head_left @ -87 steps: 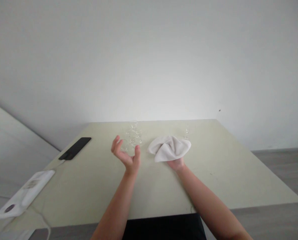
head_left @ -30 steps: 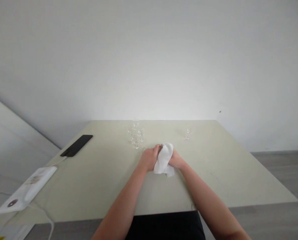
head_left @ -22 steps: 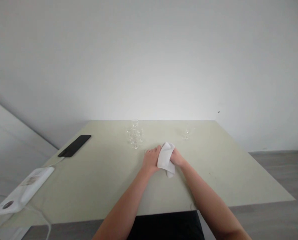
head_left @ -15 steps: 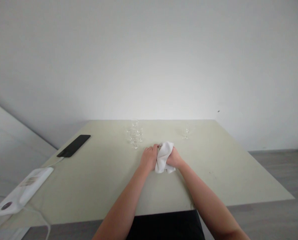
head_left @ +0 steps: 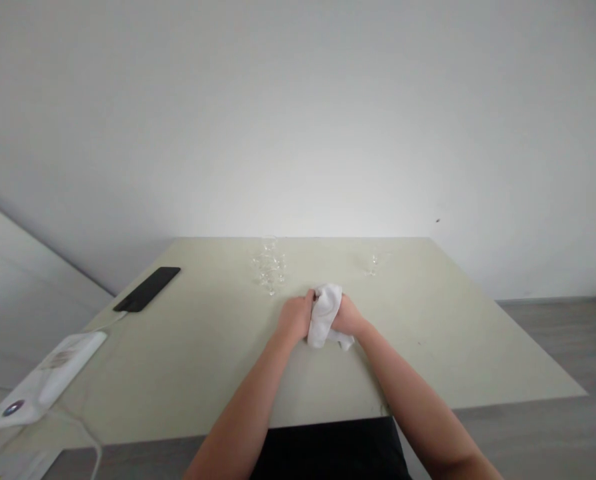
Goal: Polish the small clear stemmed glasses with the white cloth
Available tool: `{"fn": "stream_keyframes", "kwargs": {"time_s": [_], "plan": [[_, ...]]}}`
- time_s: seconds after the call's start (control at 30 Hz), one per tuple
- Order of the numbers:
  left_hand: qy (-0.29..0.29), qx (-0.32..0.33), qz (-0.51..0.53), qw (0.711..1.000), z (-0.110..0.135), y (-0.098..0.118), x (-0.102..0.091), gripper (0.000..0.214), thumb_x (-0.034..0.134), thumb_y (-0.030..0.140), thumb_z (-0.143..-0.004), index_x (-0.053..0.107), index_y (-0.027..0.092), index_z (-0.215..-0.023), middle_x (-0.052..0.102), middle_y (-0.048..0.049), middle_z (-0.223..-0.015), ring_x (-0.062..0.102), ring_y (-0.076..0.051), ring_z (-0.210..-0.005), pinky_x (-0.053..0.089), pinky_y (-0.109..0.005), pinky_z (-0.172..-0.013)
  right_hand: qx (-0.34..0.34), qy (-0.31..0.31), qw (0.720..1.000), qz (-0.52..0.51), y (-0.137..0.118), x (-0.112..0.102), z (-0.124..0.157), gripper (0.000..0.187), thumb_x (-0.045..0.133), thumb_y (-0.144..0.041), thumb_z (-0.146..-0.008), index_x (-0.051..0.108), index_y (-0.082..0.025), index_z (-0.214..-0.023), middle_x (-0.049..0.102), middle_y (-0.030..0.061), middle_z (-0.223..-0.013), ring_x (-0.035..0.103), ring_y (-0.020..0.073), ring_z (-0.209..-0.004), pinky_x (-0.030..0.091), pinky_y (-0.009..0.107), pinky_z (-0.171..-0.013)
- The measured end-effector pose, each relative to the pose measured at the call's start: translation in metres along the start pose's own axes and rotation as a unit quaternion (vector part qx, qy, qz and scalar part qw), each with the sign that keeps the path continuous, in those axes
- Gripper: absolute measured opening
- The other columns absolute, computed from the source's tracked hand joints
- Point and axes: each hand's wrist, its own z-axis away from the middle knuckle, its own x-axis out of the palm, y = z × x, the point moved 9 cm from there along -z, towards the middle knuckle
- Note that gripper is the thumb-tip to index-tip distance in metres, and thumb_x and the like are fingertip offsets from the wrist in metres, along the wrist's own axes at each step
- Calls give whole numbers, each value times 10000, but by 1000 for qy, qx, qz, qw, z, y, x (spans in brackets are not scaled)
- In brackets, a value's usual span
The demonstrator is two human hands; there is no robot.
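Note:
My two hands meet over the middle of the pale table [head_left: 193, 360]. My right hand [head_left: 349, 320] is closed on a white cloth [head_left: 325, 312], bunched up between the hands. Pressed against the cloth's left side, my left hand [head_left: 295, 317] has its fingers curled round something the cloth hides. Just beyond my left hand stands a cluster of small clear glasses [head_left: 268, 268]. One more clear glass [head_left: 373, 263] stands apart, further right, beyond my right hand.
A black phone [head_left: 147, 289] lies near the table's left edge. A white device [head_left: 42, 388] with a cable sits at the near left corner. A bare white wall rises behind the table, and grey floor shows to the right.
My left hand was open beside the glasses and the cloth was spread over my right hand. Both hands have since closed together on the bunched cloth, which shifts slightly between them.

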Motion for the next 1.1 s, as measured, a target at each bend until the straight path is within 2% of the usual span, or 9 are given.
{"fn": "stream_keyframes", "kwargs": {"time_s": [0.1, 0.17, 0.23, 0.4, 0.47, 0.6, 0.77, 0.9, 1.1], "plan": [[51, 15, 8, 999, 1, 12, -10, 309, 481, 263, -925, 531, 165, -1214, 679, -141, -1045, 626, -268, -1049, 422, -365, -943, 91, 110, 986, -83, 26, -10, -2, 116, 564, -234, -758, 637, -178, -828, 709, 64, -883, 644, 230, -834, 528, 365, -804], [61, 18, 18, 998, 2, 20, -11, 323, 495, 318, -924, 536, 167, -1206, 665, -145, -1088, 604, -280, -1079, 398, -381, -971, 148, 137, 972, -124, 41, -12, -1, 138, 542, -240, -760, 632, -166, -833, 706, 67, -860, 642, 233, -813, 538, 358, -743], [42, 8, 29, 999, 2, 22, -7, 298, 481, 310, -929, 545, 168, -1182, 675, -140, -1056, 622, -280, -1047, 404, -386, -950, 135, 106, 977, -129, 38, -11, -1, 143, 581, -266, -756, 633, -166, -844, 699, 59, -844, 634, 226, -798, 538, 355, -734], [-27, -51, 53, 997, 0, 1, 8, 298, 469, 221, -912, 556, 167, -1191, 710, -123, -873, 691, -269, -857, 454, -334, -747, -22, 12, 997, -76, -6, -11, 3, 317, 754, -340, -683, 652, -199, -947, 694, 68, -997, 626, 249, -936, 495, 407, -915], [-30, -61, 62, 996, -1, -7, 9, 290, 517, 254, -885, 579, 170, -1155, 710, -116, -827, 693, -275, -809, 446, -322, -693, -19, 16, 987, -158, -7, -12, 5, 367, 726, -438, -730, 644, -199, -996, 690, 85, -1027, 634, 256, -949, 508, 406, -907], [13, -69, 93, 993, -1, -13, 0, 358, 583, 393, -853, 560, 217, -1163, 714, -71, -861, 685, -256, -838, 434, -297, -697, 72, 71, 950, -295, 17, -11, 1, 427, 553, -594, -837, 648, -195, -956, 697, 80, -935, 656, 239, -854, 548, 387, -821], [18, 4, 50, 999, -1, 1, -3, 291, 615, 338, -826, 582, 223, -1092, 728, -69, -891, 679, -248, -888, 426, -316, -812, 21, -61, 975, -213, 9, 12, -4, 276, 718, -425, -747, 673, -204, -906, 699, 38, -896, 642, 215, -850, 527, 372, -880], [5, 23, 27, 999, 1, 6, 0, 366, 649, 422, -807, 587, 212, -1099, 731, -94, -908, 676, -268, -906, 430, -334, -831, -15, -14, 992, -124, 13, 2, -3, 183, 615, -344, -808, 664, -196, -904, 693, 54, -885, 627, 213, -844, 517, 374, -863], [-9, 23, 31, 999, 2, 8, 4, 372, 675, 360, -776, 598, 217, -1110, 736, -88, -903, 684, -266, -873, 437, -333, -802, -83, -60, 994, -41, 9, 5, 0, 112, 595, -267, -786, 649, -185, -838, 682, 61, -839, 622, 227, -855, 504, 368, -846]]}}
